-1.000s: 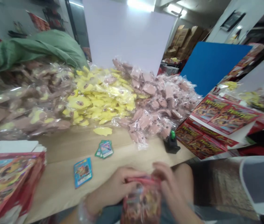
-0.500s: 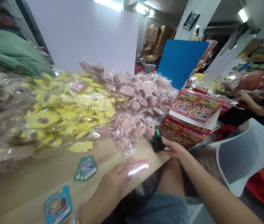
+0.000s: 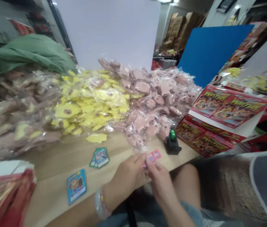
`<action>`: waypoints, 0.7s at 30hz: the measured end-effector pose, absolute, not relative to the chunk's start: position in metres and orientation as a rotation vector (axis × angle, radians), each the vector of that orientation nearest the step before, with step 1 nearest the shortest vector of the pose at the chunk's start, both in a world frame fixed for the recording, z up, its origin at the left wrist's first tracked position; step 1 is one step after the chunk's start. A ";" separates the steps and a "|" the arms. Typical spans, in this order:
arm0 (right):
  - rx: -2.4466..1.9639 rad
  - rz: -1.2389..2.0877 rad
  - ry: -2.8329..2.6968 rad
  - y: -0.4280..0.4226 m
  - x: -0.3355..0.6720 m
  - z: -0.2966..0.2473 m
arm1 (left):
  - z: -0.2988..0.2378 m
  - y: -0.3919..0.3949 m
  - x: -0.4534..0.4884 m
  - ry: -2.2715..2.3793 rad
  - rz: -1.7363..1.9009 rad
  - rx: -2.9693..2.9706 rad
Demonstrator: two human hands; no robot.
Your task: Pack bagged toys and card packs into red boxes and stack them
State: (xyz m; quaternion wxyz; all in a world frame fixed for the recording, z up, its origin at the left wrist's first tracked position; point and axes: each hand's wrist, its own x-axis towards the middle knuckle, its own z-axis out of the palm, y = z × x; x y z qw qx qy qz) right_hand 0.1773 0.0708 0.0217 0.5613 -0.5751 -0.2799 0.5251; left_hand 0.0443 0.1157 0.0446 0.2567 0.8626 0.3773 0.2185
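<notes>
Over the table's front edge, both hands meet at a small pink card [image 3: 156, 155] with printed pictures. My left hand [image 3: 131, 170] pinches it from the left, fingers closed. My right hand [image 3: 159, 180] is closed on its near side, thumb pressed on top; whether it also holds a bit of tape is too small to tell. Just right of the hands stands a black tape dispenser [image 3: 173, 146] with a green roll. To the left lie a fanned stack of green-edged cards [image 3: 100, 157] and a blue-edged card stack [image 3: 76, 186].
Bagged pink pieces [image 3: 145, 123] and yellow pieces [image 3: 90, 110] are heaped along the back. One loose yellow piece [image 3: 96, 138] lies before them. Red printed boxes [image 3: 209, 142] are stacked at right, and another red box [image 3: 3, 189] stands at near left. A white bin [image 3: 253, 176] is at lower right.
My right hand has left the tape dispenser and joined my left hand at the pink card. The view has swung left, bringing the near-left red box further into sight.
</notes>
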 end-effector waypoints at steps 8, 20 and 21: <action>-1.632 1.120 -1.039 0.041 0.206 -0.016 | 0.068 0.091 0.013 0.826 0.655 2.069; -1.492 0.462 -2.416 0.139 0.091 -0.010 | -0.054 0.049 -0.164 1.751 0.625 1.947; -1.294 0.522 -2.577 0.149 0.077 -0.012 | -0.054 0.048 -0.168 1.746 0.616 1.956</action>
